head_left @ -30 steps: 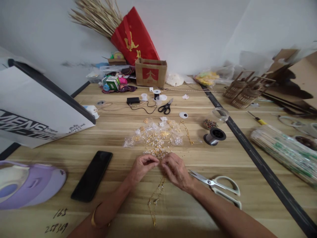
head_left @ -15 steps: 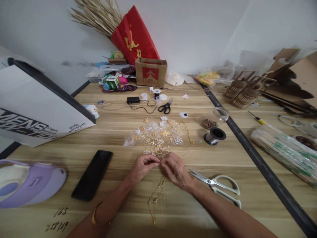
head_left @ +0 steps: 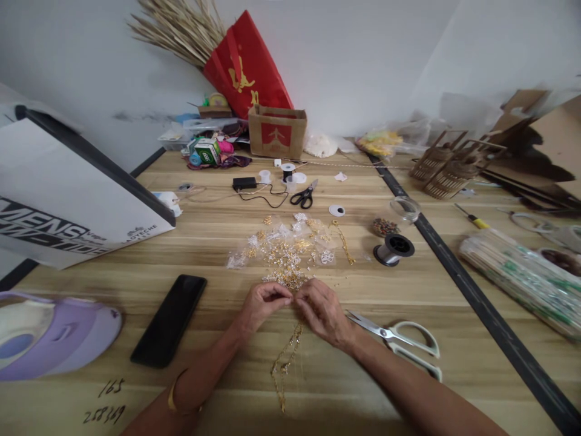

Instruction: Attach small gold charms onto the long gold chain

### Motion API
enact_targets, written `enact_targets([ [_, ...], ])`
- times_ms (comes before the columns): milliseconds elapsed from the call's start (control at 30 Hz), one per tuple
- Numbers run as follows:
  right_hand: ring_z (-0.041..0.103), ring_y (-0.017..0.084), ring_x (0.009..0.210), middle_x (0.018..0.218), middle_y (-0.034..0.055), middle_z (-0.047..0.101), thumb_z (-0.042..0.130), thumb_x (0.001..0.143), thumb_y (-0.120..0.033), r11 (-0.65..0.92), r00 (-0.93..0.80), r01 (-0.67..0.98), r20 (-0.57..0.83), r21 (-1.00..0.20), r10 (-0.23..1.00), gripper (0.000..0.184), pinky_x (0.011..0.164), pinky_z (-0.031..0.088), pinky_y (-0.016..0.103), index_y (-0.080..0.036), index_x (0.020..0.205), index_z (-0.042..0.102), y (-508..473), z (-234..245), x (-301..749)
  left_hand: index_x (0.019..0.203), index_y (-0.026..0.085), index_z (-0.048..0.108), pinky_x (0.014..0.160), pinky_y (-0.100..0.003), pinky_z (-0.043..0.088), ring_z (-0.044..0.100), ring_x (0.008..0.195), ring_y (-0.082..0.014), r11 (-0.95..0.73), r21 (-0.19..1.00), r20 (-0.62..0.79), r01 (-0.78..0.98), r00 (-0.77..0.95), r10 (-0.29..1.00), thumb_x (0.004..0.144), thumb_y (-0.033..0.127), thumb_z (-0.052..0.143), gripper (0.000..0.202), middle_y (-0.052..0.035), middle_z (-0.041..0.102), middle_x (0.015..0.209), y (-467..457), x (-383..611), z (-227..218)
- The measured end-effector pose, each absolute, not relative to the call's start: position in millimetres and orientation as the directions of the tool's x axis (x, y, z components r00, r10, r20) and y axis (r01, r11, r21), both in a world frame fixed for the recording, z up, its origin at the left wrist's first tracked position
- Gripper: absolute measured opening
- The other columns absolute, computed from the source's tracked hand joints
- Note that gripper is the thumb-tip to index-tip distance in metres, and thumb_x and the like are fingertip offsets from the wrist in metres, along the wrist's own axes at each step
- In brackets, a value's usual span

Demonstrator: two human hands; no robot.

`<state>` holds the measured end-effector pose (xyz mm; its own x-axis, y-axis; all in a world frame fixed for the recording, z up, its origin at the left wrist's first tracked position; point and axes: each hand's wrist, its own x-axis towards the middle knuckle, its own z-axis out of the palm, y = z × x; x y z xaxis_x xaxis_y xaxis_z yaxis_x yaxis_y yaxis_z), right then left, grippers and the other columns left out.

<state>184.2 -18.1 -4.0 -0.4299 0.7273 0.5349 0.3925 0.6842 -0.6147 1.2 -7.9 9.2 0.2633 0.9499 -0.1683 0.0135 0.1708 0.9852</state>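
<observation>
My left hand [head_left: 265, 304] and my right hand [head_left: 323, 310] meet fingertip to fingertip at the near edge of a pile of beads. Thumb and forefinger are pinched in both. Whatever the left one grips is too small to name. From under the right fingers a gold chain [head_left: 284, 367] with small clear and gold beads trails towards me over the table. Just beyond the fingertips, gold and clear beads and findings [head_left: 290, 257] are heaped on and among small plastic bags. A second gold chain [head_left: 344, 242] lies to the right of them.
White-handled scissors [head_left: 411, 340] lie by my right wrist, a black phone [head_left: 169, 321] left of my left forearm. A wire spool [head_left: 394, 249] and a dish of mixed beads [head_left: 385, 226] stand at right. Black scissors [head_left: 304, 195] rest behind the beads. A white box [head_left: 68, 194] stands left.
</observation>
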Motion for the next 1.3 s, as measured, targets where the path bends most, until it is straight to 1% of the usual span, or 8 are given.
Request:
enact_targets([
  [200, 0.050, 0.017, 0.075, 0.079, 0.0054, 0.056, 0.045, 0.091, -0.016, 0.683, -0.427, 0.390, 0.536, -0.618, 0.728, 0.007, 0.068, 0.044, 0.031, -0.018, 0.090, 0.052, -18.3, -3.4, 184.8, 0.067, 0.013, 0.071, 0.065, -0.023, 0.047, 0.062, 0.065, -0.0141, 0.166, 0.986, -0.163, 0.010, 0.262, 0.951, 0.063, 0.022, 0.075, 0.011, -0.0035, 0.070, 0.067, -8.1, 1.9, 11.8],
  [433, 0.050, 0.018, 0.077, 0.081, 0.0062, 0.056, 0.044, 0.090, -0.015, 0.693, -0.413, 0.388, 0.558, -0.607, 0.720, 0.007, 0.070, 0.044, 0.032, -0.018, 0.089, 0.050, -18.7, -1.5, 185.7, 0.068, 0.013, 0.071, 0.064, -0.023, 0.048, 0.061, 0.063, -0.0132, 0.212, 0.977, -0.199, -0.019, 0.264, 0.944, 0.061, 0.021, 0.076, 0.011, -0.0026, 0.071, 0.066, -6.7, 0.0, 10.0],
  [700, 0.049, 0.018, 0.080, 0.083, 0.0068, 0.056, 0.044, 0.089, -0.013, 0.718, -0.433, 0.377, 0.573, -0.586, 0.696, 0.008, 0.072, 0.044, 0.033, -0.018, 0.090, 0.050, -18.6, -1.4, 185.8, 0.066, 0.013, 0.071, 0.064, -0.021, 0.047, 0.061, 0.063, -0.0117, 0.218, 0.975, -0.199, -0.037, 0.279, 0.939, 0.061, 0.018, 0.076, 0.010, -0.0018, 0.070, 0.065, -5.5, -0.1, 9.4],
  [1067, 0.050, 0.018, 0.079, 0.082, 0.0068, 0.056, 0.045, 0.089, -0.013, 0.721, -0.446, 0.381, 0.567, -0.580, 0.692, 0.008, 0.071, 0.044, 0.033, -0.018, 0.090, 0.051, -18.4, -1.7, 185.4, 0.067, 0.012, 0.071, 0.066, -0.022, 0.047, 0.061, 0.065, -0.0124, 0.213, 0.976, -0.193, -0.039, 0.289, 0.938, 0.060, 0.019, 0.077, 0.011, -0.0024, 0.070, 0.067, -5.4, -0.4, 5.6],
  [1300, 0.051, 0.018, 0.078, 0.082, 0.0065, 0.056, 0.044, 0.090, -0.015, 0.716, -0.453, 0.389, 0.557, -0.580, 0.697, 0.009, 0.070, 0.044, 0.033, -0.018, 0.091, 0.052, -18.7, -3.1, 185.0, 0.067, 0.012, 0.070, 0.065, -0.021, 0.046, 0.060, 0.063, -0.0115, 0.215, 0.976, -0.192, -0.043, 0.300, 0.934, 0.060, 0.019, 0.077, 0.012, -0.0015, 0.069, 0.065, -6.6, 0.7, 7.4],
])
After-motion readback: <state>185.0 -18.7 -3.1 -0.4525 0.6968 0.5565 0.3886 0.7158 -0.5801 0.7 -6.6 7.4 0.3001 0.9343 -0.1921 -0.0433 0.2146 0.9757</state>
